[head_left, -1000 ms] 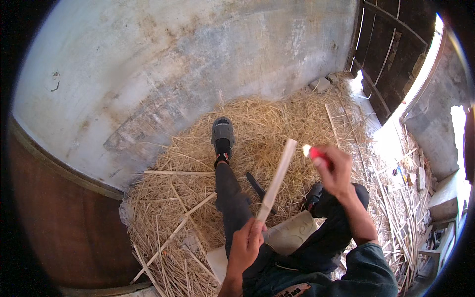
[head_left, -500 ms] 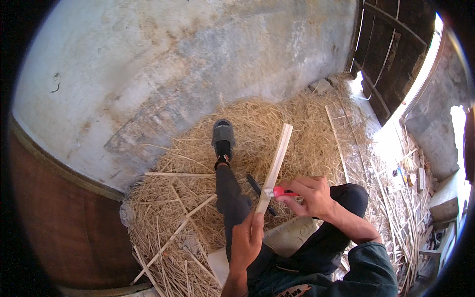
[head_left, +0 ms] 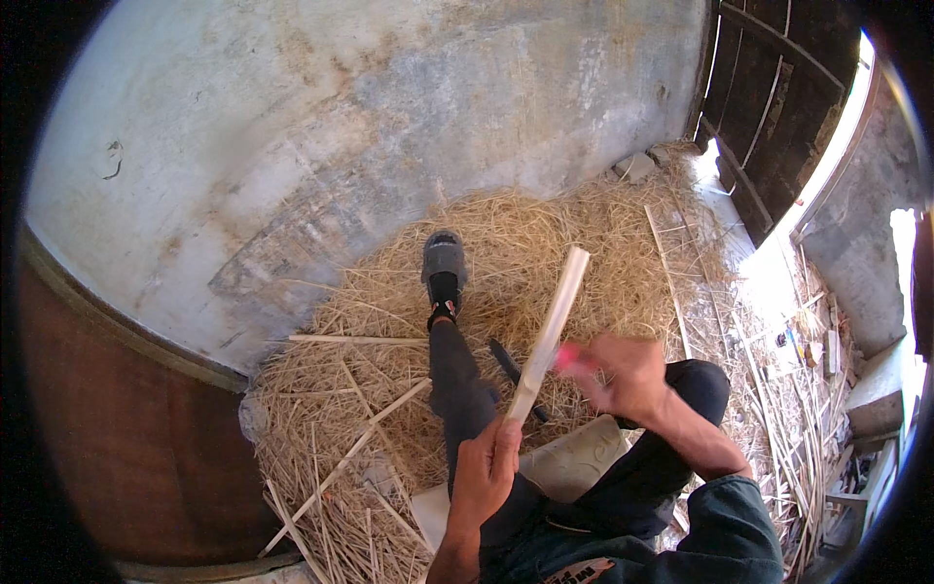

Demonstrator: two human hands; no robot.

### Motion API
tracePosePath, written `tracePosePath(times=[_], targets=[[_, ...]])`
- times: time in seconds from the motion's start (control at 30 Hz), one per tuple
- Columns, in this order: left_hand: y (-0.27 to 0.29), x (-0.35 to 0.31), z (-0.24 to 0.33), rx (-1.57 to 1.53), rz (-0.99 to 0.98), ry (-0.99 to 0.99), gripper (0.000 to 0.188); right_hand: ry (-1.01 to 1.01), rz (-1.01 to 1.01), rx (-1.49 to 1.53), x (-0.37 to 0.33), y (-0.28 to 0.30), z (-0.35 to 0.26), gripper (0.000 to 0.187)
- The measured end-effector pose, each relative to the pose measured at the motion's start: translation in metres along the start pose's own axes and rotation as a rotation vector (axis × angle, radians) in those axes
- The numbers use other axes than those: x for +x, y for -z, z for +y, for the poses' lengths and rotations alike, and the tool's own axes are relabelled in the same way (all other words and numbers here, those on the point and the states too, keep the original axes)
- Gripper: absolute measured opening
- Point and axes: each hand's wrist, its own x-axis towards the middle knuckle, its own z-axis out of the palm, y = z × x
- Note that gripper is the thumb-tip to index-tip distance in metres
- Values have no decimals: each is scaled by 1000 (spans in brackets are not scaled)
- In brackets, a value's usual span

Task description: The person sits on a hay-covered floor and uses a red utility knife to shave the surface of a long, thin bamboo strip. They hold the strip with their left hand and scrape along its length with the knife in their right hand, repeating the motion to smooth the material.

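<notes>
My left hand (head_left: pixel 484 471) is closed round the lower end of a pale split wooden stick (head_left: pixel 556 316), holding it tilted up and away from me. To its right, my right hand (head_left: pixel 630 378) is closed on a small red-handled tool (head_left: pixel 578 361), its front end close to the stick's side. Motion smears the right hand and the tool, so its working end cannot be made out. Behind the stick lies a long dark object (head_left: pixel 505 361), partly hidden by it. A pale cream sheet or pad (head_left: pixel 574 456) lies between my legs.
Straw and shavings (head_left: pixel 525 219) cover the floor round my dark shoe (head_left: pixel 444 261). Loose strips (head_left: pixel 355 461) lie at left, more long strips (head_left: pixel 778 428) at right. A stained wall (head_left: pixel 409 107) rises ahead; a dark plank door (head_left: pixel 773 107) is at far right.
The red tool and my right hand have shifted slightly right and up along the stick, now blurred. The stick's upper end has moved slightly right, still in my left hand.
</notes>
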Motion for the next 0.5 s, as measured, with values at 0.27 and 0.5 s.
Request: tracePosePath(times=[0.27, 0.5], targets=[[6, -18, -13, -27, -26, 68, 44, -170, 56, -85, 22, 19, 0, 25], [21, -46, -28, -59, -159, 155, 42, -527, 322, -179, 43, 68, 51, 25]])
